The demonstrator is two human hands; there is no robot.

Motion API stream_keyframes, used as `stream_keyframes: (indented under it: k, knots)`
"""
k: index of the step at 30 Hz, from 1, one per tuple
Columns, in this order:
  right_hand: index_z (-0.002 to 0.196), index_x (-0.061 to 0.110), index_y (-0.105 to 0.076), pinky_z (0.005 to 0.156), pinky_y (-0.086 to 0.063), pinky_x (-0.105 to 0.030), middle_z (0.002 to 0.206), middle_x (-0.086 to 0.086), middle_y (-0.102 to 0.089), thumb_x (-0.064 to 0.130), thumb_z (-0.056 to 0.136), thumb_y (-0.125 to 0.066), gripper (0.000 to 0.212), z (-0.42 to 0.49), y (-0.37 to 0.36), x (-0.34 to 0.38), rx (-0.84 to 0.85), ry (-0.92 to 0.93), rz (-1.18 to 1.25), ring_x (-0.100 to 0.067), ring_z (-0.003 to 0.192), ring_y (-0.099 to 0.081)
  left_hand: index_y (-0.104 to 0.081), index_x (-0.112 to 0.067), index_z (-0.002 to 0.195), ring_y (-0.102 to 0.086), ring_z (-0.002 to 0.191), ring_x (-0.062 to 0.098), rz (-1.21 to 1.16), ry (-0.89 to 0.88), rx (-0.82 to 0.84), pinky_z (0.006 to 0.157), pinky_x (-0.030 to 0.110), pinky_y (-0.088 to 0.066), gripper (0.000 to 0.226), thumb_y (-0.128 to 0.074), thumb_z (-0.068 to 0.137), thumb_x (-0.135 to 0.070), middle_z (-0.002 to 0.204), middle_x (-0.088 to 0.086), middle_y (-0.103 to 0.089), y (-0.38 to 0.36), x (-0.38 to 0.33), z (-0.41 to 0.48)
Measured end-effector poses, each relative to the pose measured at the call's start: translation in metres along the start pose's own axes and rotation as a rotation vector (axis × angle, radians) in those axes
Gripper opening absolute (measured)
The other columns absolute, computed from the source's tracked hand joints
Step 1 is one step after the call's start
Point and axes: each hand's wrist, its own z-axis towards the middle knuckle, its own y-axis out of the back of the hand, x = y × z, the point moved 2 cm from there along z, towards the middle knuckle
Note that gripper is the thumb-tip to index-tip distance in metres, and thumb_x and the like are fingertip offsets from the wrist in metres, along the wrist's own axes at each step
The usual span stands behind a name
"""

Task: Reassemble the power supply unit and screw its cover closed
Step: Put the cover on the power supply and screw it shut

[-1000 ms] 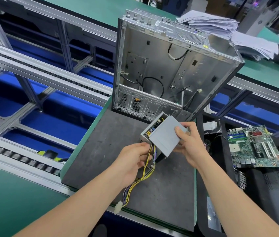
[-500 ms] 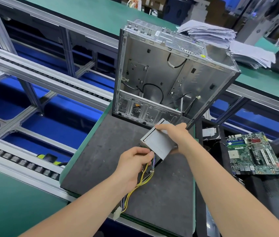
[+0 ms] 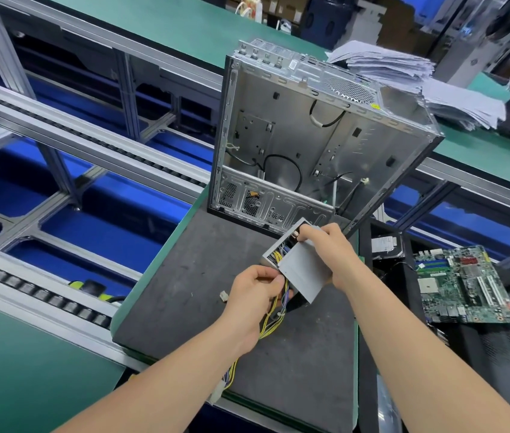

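Observation:
The power supply unit point(image 3: 274, 256), a small grey metal box, is held above the dark mat point(image 3: 191, 276) in front of the open computer case point(image 3: 294, 142). Its flat grey cover point(image 3: 303, 273) lies askew over the box, so yellow and blue wires show inside at the top left. My right hand point(image 3: 331, 254) grips the cover from the right, fingertips at its far edge. My left hand point(image 3: 256, 295) pinches the near left corner, where the yellow wire bundle point(image 3: 270, 323) leaves the box and hangs down past my wrist.
A green motherboard point(image 3: 462, 285) lies on a black surface to the right. Stacked papers point(image 3: 403, 73) sit behind the case. A roller conveyor point(image 3: 44, 295) with aluminium rails runs along the left. A small white connector point(image 3: 224, 296) lies on the mat.
The cover sat flat on the box half a second ago under my right hand; now it is slid askew and the wires inside show again. My left hand stays on the wires.

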Motion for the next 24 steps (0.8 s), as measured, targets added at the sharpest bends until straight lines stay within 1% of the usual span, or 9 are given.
stream_keyframes:
  k: [3, 5, 8, 11, 14, 16, 19, 22, 24]
  knots:
    - [0.096, 0.027, -0.051, 0.07, -0.04, -0.037, 0.126, -0.007, -0.044, 0.047, 0.064, -0.069, 0.042, 0.004, 0.003, -0.004, -0.004, 0.001, 0.005, -0.027, 0.105, -0.048, -0.061, 0.001, 0.107, -0.078, 0.075, 0.022, -0.02, 0.047, 0.037, 0.06, 0.025, -0.057, 0.011, -0.065, 0.097, 0.002, 0.078, 0.007, -0.076, -0.005, 0.004, -0.001]
    - [0.094, 0.026, -0.05, 0.071, -0.037, -0.037, 0.125, -0.007, -0.041, 0.045, 0.065, -0.068, 0.039, 0.006, 0.004, -0.006, -0.004, 0.002, -0.008, -0.026, 0.102, -0.044, -0.059, 0.0, 0.108, -0.079, 0.077, 0.024, -0.029, 0.067, 0.029, 0.062, 0.027, -0.059, 0.017, -0.068, 0.094, 0.004, 0.079, 0.007, -0.076, -0.007, 0.008, -0.001]
    - [0.102, 0.027, -0.052, 0.073, -0.038, -0.038, 0.132, -0.008, -0.039, 0.045, 0.065, -0.068, 0.044, 0.006, 0.006, -0.007, 0.0, -0.017, -0.018, -0.027, 0.114, -0.045, -0.054, -0.003, 0.112, -0.079, 0.085, 0.03, -0.044, 0.067, 0.023, 0.069, 0.033, -0.06, 0.027, -0.071, 0.092, 0.005, 0.082, 0.006, -0.077, -0.005, 0.014, 0.003]
    - [0.107, 0.027, -0.054, 0.076, -0.038, -0.04, 0.14, -0.007, -0.037, 0.044, 0.062, -0.067, 0.05, 0.006, 0.009, -0.007, 0.012, -0.039, -0.016, -0.029, 0.125, -0.04, -0.056, -0.001, 0.112, -0.078, 0.088, 0.032, 0.01, 0.018, 0.05, 0.068, 0.03, -0.059, 0.027, -0.073, 0.091, 0.003, 0.08, 0.004, -0.077, -0.004, 0.019, 0.006]
    - [0.106, 0.028, -0.054, 0.075, -0.038, -0.04, 0.142, -0.008, -0.035, 0.043, 0.06, -0.066, 0.049, 0.005, 0.008, -0.007, 0.014, -0.047, 0.0, -0.03, 0.127, -0.039, -0.061, -0.006, 0.105, -0.077, 0.082, 0.022, 0.167, -0.121, 0.022, 0.065, 0.024, -0.055, 0.026, -0.079, 0.087, -0.004, 0.08, 0.005, -0.073, 0.0, 0.02, 0.006]
    - [0.111, 0.029, -0.056, 0.074, -0.038, -0.038, 0.14, -0.008, -0.038, 0.042, 0.062, -0.066, 0.052, 0.005, 0.005, -0.006, 0.003, -0.033, -0.005, -0.03, 0.122, -0.043, -0.065, -0.012, 0.097, -0.073, 0.078, 0.014, 0.308, -0.255, -0.013, 0.071, 0.026, -0.057, 0.027, -0.086, 0.081, -0.011, 0.082, 0.003, -0.074, 0.004, 0.018, 0.003]
    - [0.116, 0.029, -0.057, 0.073, -0.037, -0.034, 0.141, -0.006, -0.037, 0.04, 0.064, -0.066, 0.054, 0.003, 0.003, -0.003, 0.003, -0.025, 0.003, -0.028, 0.119, -0.041, -0.065, -0.025, 0.088, -0.07, 0.077, 0.013, 0.449, -0.443, -0.064, 0.073, 0.027, -0.059, 0.031, -0.091, 0.071, -0.019, 0.084, -0.002, -0.073, 0.007, 0.009, -0.002]
    - [0.119, 0.029, -0.056, 0.062, -0.027, -0.032, 0.145, -0.002, -0.031, 0.038, 0.066, -0.064, 0.054, 0.003, 0.001, 0.001, 0.026, -0.022, -0.01, -0.025, 0.117, -0.029, -0.061, -0.036, 0.099, -0.068, 0.074, 0.015, 0.548, -0.587, -0.055, 0.07, 0.024, -0.056, 0.045, -0.089, 0.069, -0.017, 0.103, -0.003, -0.061, 0.005, -0.004, -0.002]
    - [0.121, 0.03, -0.053, 0.065, -0.029, -0.034, 0.147, -0.002, -0.03, 0.039, 0.065, -0.065, 0.058, 0.003, -0.001, 0.003, 0.011, -0.037, -0.028, -0.025, 0.116, -0.029, -0.066, -0.04, 0.104, -0.068, 0.075, 0.013, 0.631, -0.641, -0.001, 0.074, 0.018, -0.053, 0.047, -0.088, 0.073, -0.013, 0.117, -0.008, -0.049, 0.007, -0.009, 0.001]
